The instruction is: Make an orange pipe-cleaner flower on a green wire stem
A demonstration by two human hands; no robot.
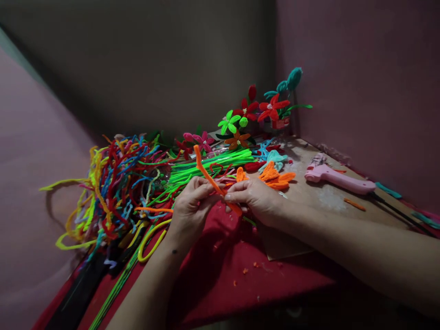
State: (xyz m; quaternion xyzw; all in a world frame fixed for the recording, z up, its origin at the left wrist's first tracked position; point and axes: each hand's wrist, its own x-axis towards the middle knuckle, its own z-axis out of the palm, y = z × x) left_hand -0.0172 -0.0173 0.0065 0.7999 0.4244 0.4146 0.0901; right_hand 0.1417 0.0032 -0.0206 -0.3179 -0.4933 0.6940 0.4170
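Note:
Between my two hands, above the red tablecloth, is an orange pipe cleaner with a bent upper end. My left hand pinches it near its middle. My right hand grips it lower down, thumb and fingers pressed together. The lower end sticks out below my right fingers. Just behind my right hand lie orange pipe-cleaner petals. Another orange strand passes behind my left wrist.
A large tangle of coloured pipe cleaners fills the left. Bright green stems lie behind my hands. Finished flowers stand at the back. To the right, a pink glue gun with a black cord rests on a brown board.

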